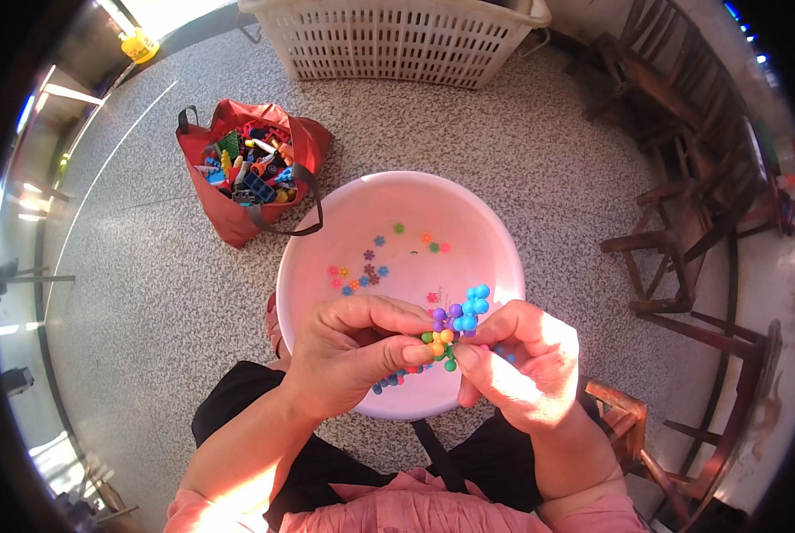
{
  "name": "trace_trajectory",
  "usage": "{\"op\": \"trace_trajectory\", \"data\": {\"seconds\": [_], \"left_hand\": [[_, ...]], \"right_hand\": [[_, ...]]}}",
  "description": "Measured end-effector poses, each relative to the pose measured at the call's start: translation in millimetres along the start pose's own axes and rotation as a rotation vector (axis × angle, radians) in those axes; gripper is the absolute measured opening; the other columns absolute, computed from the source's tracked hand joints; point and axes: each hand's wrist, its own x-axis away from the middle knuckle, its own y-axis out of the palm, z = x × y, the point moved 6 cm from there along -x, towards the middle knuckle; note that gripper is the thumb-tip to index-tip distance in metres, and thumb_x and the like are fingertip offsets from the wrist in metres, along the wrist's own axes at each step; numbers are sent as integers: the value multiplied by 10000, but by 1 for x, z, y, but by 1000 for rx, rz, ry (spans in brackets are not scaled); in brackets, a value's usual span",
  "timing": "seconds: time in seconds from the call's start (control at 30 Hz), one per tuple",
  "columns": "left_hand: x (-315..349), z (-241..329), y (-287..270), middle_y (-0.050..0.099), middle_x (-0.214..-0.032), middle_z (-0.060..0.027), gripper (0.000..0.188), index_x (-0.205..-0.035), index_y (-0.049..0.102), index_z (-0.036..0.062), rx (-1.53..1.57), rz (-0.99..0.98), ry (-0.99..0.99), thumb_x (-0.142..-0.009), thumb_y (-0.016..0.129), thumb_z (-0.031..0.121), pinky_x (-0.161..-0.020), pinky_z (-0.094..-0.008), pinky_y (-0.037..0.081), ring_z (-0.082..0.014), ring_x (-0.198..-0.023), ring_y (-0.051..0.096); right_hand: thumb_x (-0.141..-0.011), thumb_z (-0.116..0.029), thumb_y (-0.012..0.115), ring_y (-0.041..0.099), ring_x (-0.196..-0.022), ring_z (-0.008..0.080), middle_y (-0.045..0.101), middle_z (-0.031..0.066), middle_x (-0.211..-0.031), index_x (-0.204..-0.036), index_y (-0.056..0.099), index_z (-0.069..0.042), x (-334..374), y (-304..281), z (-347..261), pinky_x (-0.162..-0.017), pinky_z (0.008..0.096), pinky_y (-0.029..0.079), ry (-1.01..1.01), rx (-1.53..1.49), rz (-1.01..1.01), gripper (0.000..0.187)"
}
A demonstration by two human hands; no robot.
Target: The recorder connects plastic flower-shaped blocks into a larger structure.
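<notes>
A cluster of joined flower-shaped plastic building pieces [443,340], in blue, purple, yellow and green, is held up over the near part of a pink plastic basin [362,188]. My left hand [339,351] pinches it from the left between thumb and fingers. From the other side, my right hand [535,369] closes thumb and fingertips on its right edge. Bright blue knobs stick up at the top. Under my left hand show more blue and red pieces [385,384]; whether they join the cluster I cannot tell. Loose flower-shaped pieces [371,274] lie scattered on the basin floor.
A red bag [237,224] full of mixed toy bricks stands left of the basin, one handle drooping toward the rim. Beyond is a white slatted plastic basket [388,49]. Wooden chairs [659,240] line the right side, and a wooden seat's corner [624,404] is near my right forearm.
</notes>
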Motion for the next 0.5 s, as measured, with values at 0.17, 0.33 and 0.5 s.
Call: {"op": "trace_trajectory", "data": {"seconds": [0.17, 0.33, 0.5], "left_hand": [[1, -2, 0, 630, -887, -107, 152, -899, 613, -22, 45, -6, 19, -749, 632, -6, -752, -250, 480, -143, -833, 592], [2, 1, 1, 615, -935, -113, 176, -917, 603, -21, 22, -21, 67, -744, 633, -18, -756, -253, 482, -151, -849, 591], [3, -1, 1, 609, -950, -117, 193, -933, 589, -16, 57, -33, -19, -745, 635, -12, -752, -258, 488, -151, -862, 588]], "right_hand": [[-762, 71, 540, 569, -501, 132, 560, 120, -657, -789, 491, 49, 0, 0, 1, -454, 214, 452, -68, 12, 3, 60], [-762, 82, 533, 571, -515, 140, 551, 125, -693, -805, 480, 39, 2, 3, 1, -453, 217, 452, -143, -47, 27, 81], [-771, 79, 523, 572, -516, 153, 544, 130, -705, -811, 474, 33, 3, 1, -1, -461, 232, 457, -264, 117, 37, 78]]}}
